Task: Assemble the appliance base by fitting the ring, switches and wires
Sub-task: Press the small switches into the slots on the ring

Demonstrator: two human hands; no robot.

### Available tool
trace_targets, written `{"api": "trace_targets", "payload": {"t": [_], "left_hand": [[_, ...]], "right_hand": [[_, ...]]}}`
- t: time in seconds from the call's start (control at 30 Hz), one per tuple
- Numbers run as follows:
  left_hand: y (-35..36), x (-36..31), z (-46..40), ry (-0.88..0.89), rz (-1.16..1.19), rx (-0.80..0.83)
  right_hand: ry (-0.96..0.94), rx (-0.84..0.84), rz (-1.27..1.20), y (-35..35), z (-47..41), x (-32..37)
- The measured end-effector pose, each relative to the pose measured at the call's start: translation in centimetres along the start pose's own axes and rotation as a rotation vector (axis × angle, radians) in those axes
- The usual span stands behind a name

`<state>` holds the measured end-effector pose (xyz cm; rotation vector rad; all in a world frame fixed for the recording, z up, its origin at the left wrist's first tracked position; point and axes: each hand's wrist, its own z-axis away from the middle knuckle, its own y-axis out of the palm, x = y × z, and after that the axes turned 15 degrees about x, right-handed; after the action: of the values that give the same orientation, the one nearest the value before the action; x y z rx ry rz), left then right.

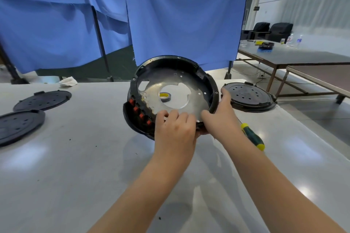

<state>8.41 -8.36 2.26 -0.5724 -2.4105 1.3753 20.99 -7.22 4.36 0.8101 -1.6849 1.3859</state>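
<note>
Far to the left of the fingers, two black perforated discs lie flat on the white desk, one nearer the edge. A crumpled white cloth sits beyond them at the desk's far side. The appliance base, a black ring around a silvery plate, is held tilted up off the desk, its open face toward the camera. Four red switches line its lower left rim, just left of the left hand. That hand's fingers curl over the base's lower edge, gripping it. Through the plate's central hole a roll of tape shows on the desk beyond. The right hand grips the base's lower right rim, thumb on the plate and fingers wrapped round the outside. Just right of those fingers a third black disc rests on the desk, and a green-and-yellow screwdriver lies beside the right wrist.
</note>
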Motion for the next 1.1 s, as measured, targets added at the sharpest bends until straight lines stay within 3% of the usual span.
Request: {"api": "trace_targets", "payload": {"t": [0.23, 0.37, 0.53, 0.73, 0.9, 1.1], "left_hand": [[0.5, 4.0, 1.5, 0.135, 0.191, 0.01], [0.9, 4.6, 3.1, 0.175, 0.306, 0.041], [0.5, 4.6, 3.8, 0.228, 0.425, 0.037], [0.0, 5.5, 4.4, 0.281, 0.423, 0.137], [0.6, 6.1, 5.2, 0.346, 0.361, 0.215], [0.5, 6.8, 5.5, 0.28, 0.344, 0.279]], "right_hand": [[-0.135, 0.024, 0.051, -0.6, 1.7, -1.1], [-0.204, -0.056, 0.133, -2.0, 1.4, -2.2], [-0.016, -0.019, -0.131, -2.9, 0.0, -3.7], [0.068, 0.088, -0.401, -2.4, -0.5, -5.4], [0.154, 0.106, -0.396, -1.8, -0.7, -7.3], [0.168, 0.164, -0.388, -1.1, -0.8, -7.7]]}}
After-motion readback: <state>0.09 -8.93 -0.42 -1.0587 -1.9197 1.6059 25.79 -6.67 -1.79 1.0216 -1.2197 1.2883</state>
